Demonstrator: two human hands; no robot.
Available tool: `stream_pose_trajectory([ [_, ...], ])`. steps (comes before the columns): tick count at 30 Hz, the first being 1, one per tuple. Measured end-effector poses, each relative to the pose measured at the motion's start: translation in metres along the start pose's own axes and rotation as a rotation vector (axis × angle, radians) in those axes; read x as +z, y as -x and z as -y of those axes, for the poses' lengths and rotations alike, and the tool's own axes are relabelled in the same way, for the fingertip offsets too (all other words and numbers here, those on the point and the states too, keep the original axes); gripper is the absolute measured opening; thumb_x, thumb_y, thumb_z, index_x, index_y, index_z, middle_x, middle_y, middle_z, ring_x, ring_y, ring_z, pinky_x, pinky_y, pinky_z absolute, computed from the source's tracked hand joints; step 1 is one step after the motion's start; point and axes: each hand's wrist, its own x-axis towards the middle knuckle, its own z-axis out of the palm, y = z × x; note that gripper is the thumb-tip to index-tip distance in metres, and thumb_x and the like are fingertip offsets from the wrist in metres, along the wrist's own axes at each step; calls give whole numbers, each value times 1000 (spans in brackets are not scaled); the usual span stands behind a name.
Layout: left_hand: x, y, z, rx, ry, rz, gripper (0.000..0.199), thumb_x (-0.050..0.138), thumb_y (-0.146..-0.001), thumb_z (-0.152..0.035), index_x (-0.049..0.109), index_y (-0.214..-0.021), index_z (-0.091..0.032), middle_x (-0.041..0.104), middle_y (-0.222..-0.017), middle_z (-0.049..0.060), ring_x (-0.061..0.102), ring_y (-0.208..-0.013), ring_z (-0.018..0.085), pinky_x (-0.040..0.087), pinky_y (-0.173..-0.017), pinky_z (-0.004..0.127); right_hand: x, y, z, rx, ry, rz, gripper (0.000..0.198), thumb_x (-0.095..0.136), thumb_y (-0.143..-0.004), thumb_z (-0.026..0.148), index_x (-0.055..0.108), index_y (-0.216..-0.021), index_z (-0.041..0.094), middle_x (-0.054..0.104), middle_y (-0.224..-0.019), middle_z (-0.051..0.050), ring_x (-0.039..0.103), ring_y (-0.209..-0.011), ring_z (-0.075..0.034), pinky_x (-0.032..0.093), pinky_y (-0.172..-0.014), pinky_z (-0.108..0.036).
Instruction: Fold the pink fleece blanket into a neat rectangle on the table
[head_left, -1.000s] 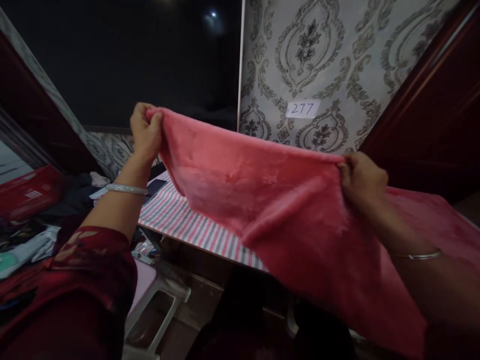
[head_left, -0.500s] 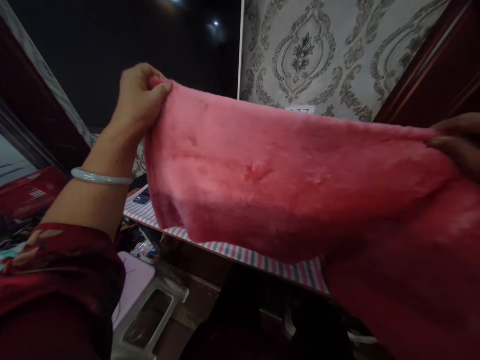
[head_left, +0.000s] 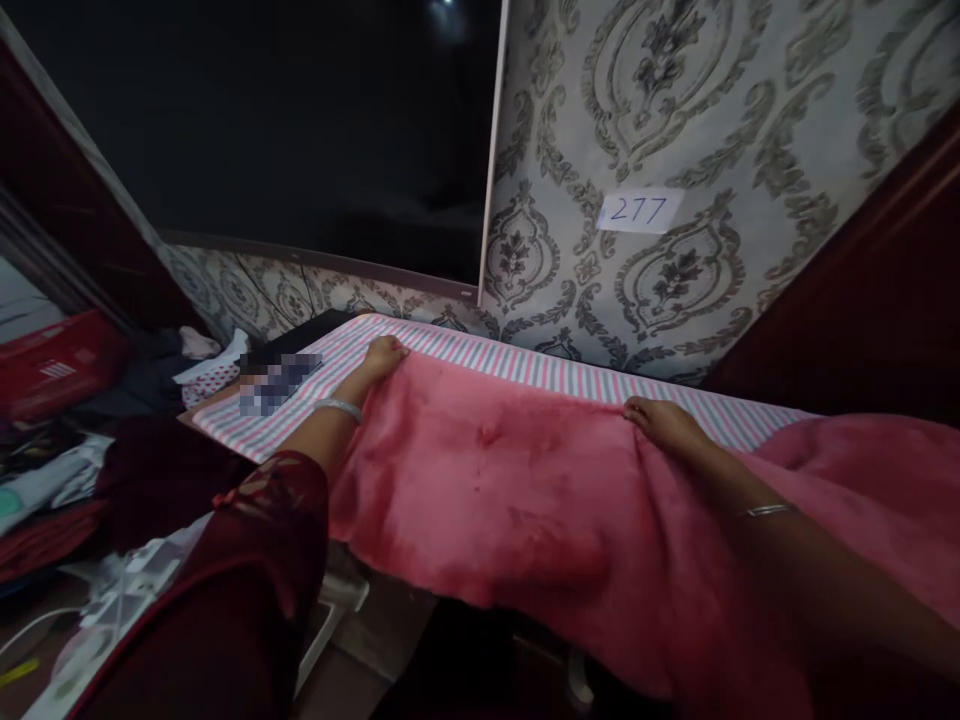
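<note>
Cloth (head_left: 480, 500), pink and plush: located in front of me, its far edge over the table, its near part hanging below the front of the tabletop. Pink fabric continues beyond the right forearm, bunched at the table's right end. Behind it I view, from my remote station, a patterned wall (head_left: 570, 90). A dark screen (head_left: 315, 130) occupies the upper left. The striped cover (head_left: 540, 372), in pink, white and grey, lies on the table and shows along the cloth's far edge and to its left. A red box (head_left: 64, 365) sits at far left, beside piled fabric.

Left hand (head_left: 386, 356): I register the fingers pressed together, pinching the cloth at its far left corner. Right hand (head_left: 664, 422): thumb and fingers pinch the far edge, where a fold runs toward me. The edge between the hands is drawn nearly straight. A label (head_left: 640, 210) marked 277 is fixed to the wall. A pale bangle (head_left: 339, 408) encircles the left wrist; a thin silver bangle (head_left: 771, 510) encircles the right.
</note>
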Motion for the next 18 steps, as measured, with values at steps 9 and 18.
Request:
stream_pose_trajectory([
  [9,30,-65,20,-85,-102,-20,34,64,-85,-26,66,-117,-14,70,-117,13,59,-122,29,45,-102,37,4,-70,-4,142,83,-6,38,45,-95,35,71,-116,18,75,-103,-14,69,-93,-28,47,-73,-33],
  [18,11,-14,61,-287,102,289,32,73,-71,-47,69,-79,-17,72,-77,10,70,-79,27,53,-69,33,32,-50,-18,39,51,108,41,44,-94,37,71,-115,15,74,-111,-15,70,-100,-29,53,-82,-35],
])
